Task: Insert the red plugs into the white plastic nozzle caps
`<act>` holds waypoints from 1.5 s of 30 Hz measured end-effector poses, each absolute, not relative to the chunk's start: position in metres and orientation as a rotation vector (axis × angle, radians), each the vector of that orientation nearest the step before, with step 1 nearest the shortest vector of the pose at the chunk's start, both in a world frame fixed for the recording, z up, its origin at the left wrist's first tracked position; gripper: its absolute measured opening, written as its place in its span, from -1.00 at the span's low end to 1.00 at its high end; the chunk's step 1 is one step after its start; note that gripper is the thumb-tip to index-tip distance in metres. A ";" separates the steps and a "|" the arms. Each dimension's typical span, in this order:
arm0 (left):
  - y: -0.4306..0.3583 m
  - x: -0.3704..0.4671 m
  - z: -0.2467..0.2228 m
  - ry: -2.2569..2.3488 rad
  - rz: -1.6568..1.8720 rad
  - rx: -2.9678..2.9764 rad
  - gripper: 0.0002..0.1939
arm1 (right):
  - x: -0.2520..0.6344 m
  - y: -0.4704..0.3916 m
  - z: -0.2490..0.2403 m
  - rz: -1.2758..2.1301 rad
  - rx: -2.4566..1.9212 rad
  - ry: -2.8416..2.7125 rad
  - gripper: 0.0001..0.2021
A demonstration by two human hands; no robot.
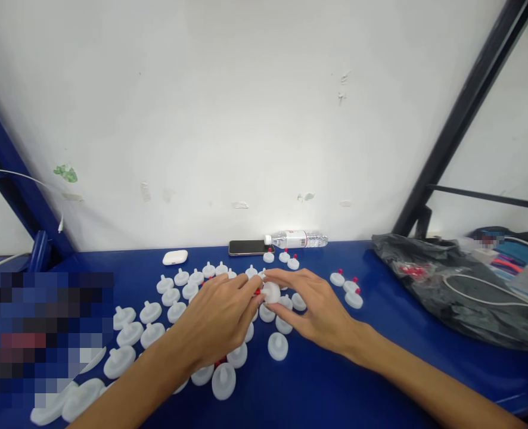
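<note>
My right hand (320, 307) grips a round white cap (272, 292) by its edge, between thumb and fingers. Opposite it, my left hand (223, 313) pinches a small red tip (257, 292) at the left side of that cap. Many white caps with upright stems, such as one near the front (223, 381), lie on the blue table around and under my hands. Several caps with red tips stand apart to the right, one of them (354, 298) beyond my right hand. A bit of red shows below my left hand, mostly hidden.
Along the wall lie a phone (248, 248), a water bottle (296, 239) and a white earphone case (175, 257). A dark plastic bag (452, 298) with red pieces and a cable covers the right side of the blue table (317, 393). The left edge is pixelated.
</note>
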State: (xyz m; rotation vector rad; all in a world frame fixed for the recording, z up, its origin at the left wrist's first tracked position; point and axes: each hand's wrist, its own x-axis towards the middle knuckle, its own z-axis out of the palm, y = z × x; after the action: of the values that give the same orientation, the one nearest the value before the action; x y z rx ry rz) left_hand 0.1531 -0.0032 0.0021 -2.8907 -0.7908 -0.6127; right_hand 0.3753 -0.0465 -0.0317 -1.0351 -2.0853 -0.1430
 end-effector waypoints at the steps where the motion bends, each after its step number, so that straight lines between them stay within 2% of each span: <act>1: -0.003 0.153 0.002 -0.808 -0.605 -2.906 -0.75 | 0.376 -0.046 -0.031 -0.164 -1.020 -2.101 -0.54; 5: -0.002 0.151 0.002 -0.887 -0.633 -3.003 -0.70 | 0.380 -0.042 -0.026 -0.297 -0.913 -2.177 -0.68; 9: 0.000 0.153 0.005 -1.035 -0.764 -3.100 -0.61 | 0.380 -0.043 -0.015 -0.476 -0.897 -2.213 -0.73; 13: -0.004 0.164 0.007 -1.232 -0.915 -3.159 -0.59 | 0.376 -0.047 -0.008 -0.706 -0.832 -2.201 -0.67; 18: 0.007 0.161 0.008 -1.417 -0.976 -3.177 -0.60 | 0.393 -0.042 -0.010 -0.784 -0.858 -2.175 -0.57; 21: 0.031 0.138 0.016 -1.575 -0.999 -3.051 -0.63 | 0.421 -0.030 -0.008 -0.815 -1.061 -2.006 -0.66; 23: 0.046 0.122 0.022 -1.648 -1.018 -2.893 -0.61 | 0.436 -0.020 -0.006 -0.768 -1.238 -1.871 -0.76; 26: 0.057 0.109 0.024 -1.645 -0.882 -2.772 -0.67 | 0.443 -0.010 -0.008 -0.689 -1.324 -1.853 -0.74; 29: 0.057 0.111 0.017 -1.568 -0.724 -2.756 -0.73 | 0.438 -0.007 -0.013 -0.599 -1.369 -1.902 -0.76; 36: 0.053 0.118 0.002 -1.377 -0.476 -2.780 -0.75 | 0.442 -0.006 -0.012 -0.409 -1.608 -1.887 -0.94; 45: 0.056 0.117 0.001 -1.365 -0.338 -2.756 -0.67 | 0.454 0.001 -0.020 -0.303 -1.827 -1.997 -0.90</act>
State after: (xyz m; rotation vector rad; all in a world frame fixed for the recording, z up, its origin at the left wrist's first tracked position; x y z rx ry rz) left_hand 0.1170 0.0556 0.0006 -2.7560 -1.3646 -0.3383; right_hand 0.4542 0.0013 -0.0200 -1.8268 -1.9970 -0.3026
